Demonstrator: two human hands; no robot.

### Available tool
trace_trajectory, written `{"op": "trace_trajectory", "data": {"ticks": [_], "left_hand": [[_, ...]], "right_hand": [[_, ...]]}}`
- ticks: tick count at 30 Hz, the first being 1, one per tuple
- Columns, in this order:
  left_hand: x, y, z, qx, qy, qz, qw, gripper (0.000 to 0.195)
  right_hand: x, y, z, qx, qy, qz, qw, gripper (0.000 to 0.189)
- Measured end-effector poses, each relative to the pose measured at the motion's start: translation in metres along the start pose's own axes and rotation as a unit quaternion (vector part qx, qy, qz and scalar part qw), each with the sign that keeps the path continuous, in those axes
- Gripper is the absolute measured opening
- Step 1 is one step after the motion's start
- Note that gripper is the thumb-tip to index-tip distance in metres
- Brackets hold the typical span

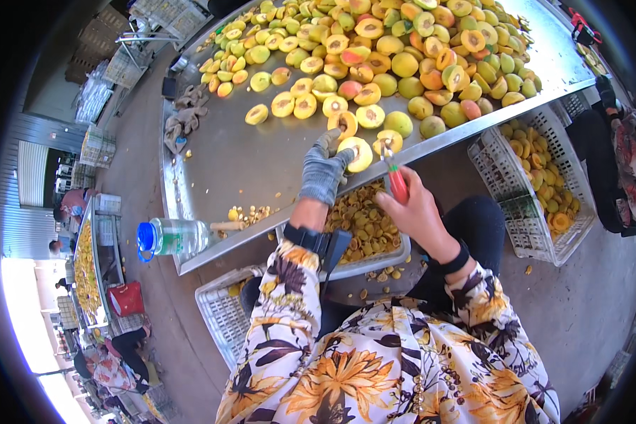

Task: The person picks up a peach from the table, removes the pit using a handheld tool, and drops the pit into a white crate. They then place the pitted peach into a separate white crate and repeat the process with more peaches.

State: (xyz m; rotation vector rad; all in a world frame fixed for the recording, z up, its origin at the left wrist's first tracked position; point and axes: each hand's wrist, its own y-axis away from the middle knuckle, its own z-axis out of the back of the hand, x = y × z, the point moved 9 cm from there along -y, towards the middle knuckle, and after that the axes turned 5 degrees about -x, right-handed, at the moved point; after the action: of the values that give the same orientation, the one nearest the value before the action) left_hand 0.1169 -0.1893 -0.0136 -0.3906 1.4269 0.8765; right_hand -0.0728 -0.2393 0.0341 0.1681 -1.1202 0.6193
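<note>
My left hand (323, 167), in a grey knit glove, holds a halved yellow peach (358, 155), cut face up, near the front edge of the metal table (233, 159). My bare right hand (416, 212) grips a pitting tool with a red handle (397, 185). The tool's metal end overlaps another peach half (388, 142) beside the held one; whether it touches the flesh cannot be told. A large heap of halved peaches (371, 63) spreads over the far part of the table. Beneath my hands, a white plastic crate (403, 253) holds many small brown and yellow pieces.
A clear bottle with a blue cap (177, 237) and a wooden handle (227, 226) lie at the table's left corner. Grey gloves (184, 119) rest further back. At the right stands a white crate of peach halves (501, 175), near a co-worker (596, 159). Another crate (220, 305) stands below left.
</note>
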Motion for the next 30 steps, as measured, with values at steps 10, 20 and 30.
{"op": "trace_trajectory", "data": {"ticks": [10,20,30], "left_hand": [[0.049,0.075,0.035,0.015,0.425,0.063,0.903,0.048],[0.077,0.087,0.077,-0.128,0.37,-0.011,0.92,0.044],[0.042,0.106,0.041,-0.058,0.386,-0.057,0.919,0.028]], "right_hand": [[0.031,0.022,-0.091,0.128,-0.288,-0.045,0.948,0.042],[0.038,0.062,-0.087,0.197,0.035,0.037,0.979,0.026],[0.021,0.083,-0.089,0.214,0.031,-0.026,0.976,0.02]]}}
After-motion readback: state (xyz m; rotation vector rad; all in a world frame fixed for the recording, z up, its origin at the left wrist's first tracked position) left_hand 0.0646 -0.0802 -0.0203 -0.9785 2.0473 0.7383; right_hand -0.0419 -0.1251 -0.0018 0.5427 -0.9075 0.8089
